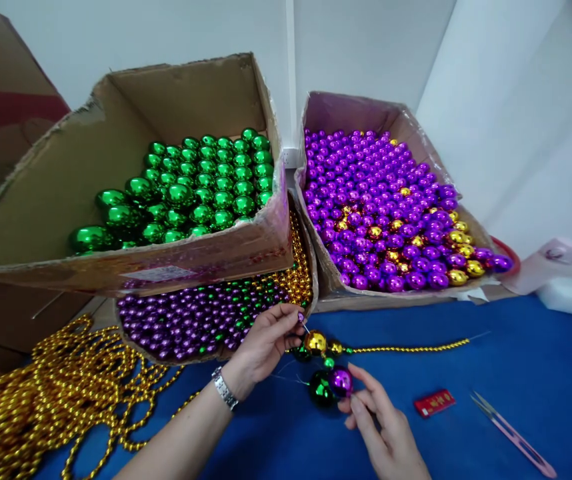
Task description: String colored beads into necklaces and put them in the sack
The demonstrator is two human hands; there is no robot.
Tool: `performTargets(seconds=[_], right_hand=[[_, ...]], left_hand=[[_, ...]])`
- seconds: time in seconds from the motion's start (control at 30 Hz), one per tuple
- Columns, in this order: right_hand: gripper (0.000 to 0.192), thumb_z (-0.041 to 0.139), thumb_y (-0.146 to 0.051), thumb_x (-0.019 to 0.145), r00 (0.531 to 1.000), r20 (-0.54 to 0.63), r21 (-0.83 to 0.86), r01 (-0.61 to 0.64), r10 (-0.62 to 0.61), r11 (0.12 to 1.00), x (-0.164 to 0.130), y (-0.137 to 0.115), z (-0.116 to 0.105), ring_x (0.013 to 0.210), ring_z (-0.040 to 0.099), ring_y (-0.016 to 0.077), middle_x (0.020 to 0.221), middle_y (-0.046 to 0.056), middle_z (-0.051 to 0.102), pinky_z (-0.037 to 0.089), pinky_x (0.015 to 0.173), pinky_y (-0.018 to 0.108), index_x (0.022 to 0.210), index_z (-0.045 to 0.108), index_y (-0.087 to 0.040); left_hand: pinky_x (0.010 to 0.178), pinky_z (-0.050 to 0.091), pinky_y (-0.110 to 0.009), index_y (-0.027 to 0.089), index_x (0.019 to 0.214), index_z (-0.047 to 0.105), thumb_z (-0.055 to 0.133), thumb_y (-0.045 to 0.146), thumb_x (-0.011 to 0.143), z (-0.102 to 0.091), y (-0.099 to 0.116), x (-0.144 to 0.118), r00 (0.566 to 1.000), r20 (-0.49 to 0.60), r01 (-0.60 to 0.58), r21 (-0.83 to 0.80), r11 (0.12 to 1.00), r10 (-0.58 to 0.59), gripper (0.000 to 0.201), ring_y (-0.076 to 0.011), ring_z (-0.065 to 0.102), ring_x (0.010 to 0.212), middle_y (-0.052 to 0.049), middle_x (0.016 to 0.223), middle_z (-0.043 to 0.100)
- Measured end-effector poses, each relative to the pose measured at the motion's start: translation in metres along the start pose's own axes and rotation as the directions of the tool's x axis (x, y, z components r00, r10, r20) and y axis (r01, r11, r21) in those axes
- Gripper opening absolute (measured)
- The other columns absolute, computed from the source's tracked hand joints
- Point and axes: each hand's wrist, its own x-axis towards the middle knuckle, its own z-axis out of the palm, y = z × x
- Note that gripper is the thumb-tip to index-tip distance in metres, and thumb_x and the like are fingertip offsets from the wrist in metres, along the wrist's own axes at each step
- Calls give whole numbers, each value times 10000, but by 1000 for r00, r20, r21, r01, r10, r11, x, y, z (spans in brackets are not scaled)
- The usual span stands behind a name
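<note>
Head view looks down on a blue tabletop [506, 373], bare to the right of the hands and open toward the near edge. Nearest, the right hand [383, 430] pinches a purple bauble [341, 381] with its fingertips, a dark green bauble [321, 389] touching it on the left; the wrist is cut off by the frame. Just beyond, the left hand [266, 343], with a metal watch [225, 388] at the wrist, is closed on a thin needle or wire that is hard to make out, beside a gold bauble [315, 343] from which a gold bead strand [411, 347] runs away to the right. Right of the right hand lie a small red item [435, 403] and pink-handled snips [513, 433]. Left of the left arm, heaped gold bead garland [56, 393] crowds the table. Beyond the hands a shallow box of small mixed beads [206, 317] sits partly hidden under a tilted carton of green baubles [116, 193]; a carton of purple and gold baubles [386, 213] stands to its right against the wall.
</note>
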Motion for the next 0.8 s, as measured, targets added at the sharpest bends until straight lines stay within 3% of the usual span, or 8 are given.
performTargets(seconds=[0.23,0.47,0.8], right_hand=[[488,385,-505,919,1000,13,-17,15,-15,1000,0,2,0,627,632,145,756,25,679,500,650,231,1320,438,-233],[478,355,-501,929,1000,16,-71,20,-19,997,1,7,-4,636,636,139,771,16,670,505,646,217,1328,423,-248],[443,358,-375,950,997,78,-100,3,5,995,7,36,-24,906,666,181,1052,73,650,522,796,273,1366,322,-228]], left_hand=[[618,463,-208,181,905,623,720,237,736,1,1,-2,999,-4,-46,82,996,47,203,-90,573,679,12,769,594],[661,464,-212,163,869,643,749,226,685,10,5,-6,968,-4,-226,430,874,252,221,-113,572,728,-13,807,627],[678,495,-259,154,868,619,653,280,775,44,-19,-1,973,84,-226,550,804,217,160,-151,612,726,-39,795,659]])
